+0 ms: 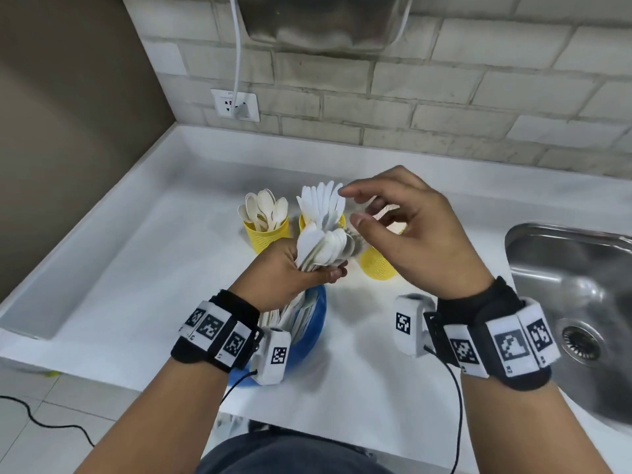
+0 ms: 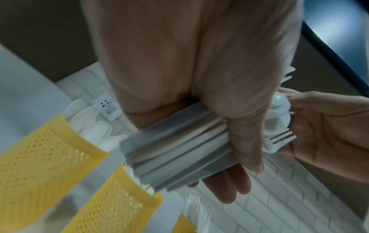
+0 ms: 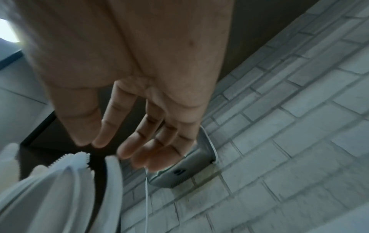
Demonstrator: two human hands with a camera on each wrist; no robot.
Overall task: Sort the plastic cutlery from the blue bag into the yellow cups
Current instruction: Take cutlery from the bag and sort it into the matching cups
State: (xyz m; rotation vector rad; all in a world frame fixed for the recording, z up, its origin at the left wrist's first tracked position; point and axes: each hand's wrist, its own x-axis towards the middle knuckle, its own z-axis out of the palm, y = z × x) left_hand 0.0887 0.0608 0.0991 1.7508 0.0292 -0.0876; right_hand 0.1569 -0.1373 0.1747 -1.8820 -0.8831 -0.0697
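Observation:
My left hand (image 1: 314, 265) grips a bundle of white plastic cutlery (image 1: 323, 246) by the handles, just above the blue bag (image 1: 313, 325); the left wrist view shows the gripped handles (image 2: 179, 149) and a fork's tines (image 2: 279, 139). My right hand (image 1: 352, 206) hovers over the bundle's tips, its fingers (image 3: 139, 141) relaxed and holding nothing. Three yellow mesh cups stand behind. The left cup (image 1: 266, 236) holds spoons, the middle cup (image 1: 302, 222) holds knives (image 3: 69, 181), and the right cup (image 1: 376, 266) is half hidden by my right hand. Forks (image 2: 196, 209) stand in that third cup.
A steel sink (image 1: 564, 302) lies at the right of the white counter (image 1: 154, 268). A brick wall with a socket (image 1: 236, 104) and a hanging cable is behind. The counter's raised rim runs along the left.

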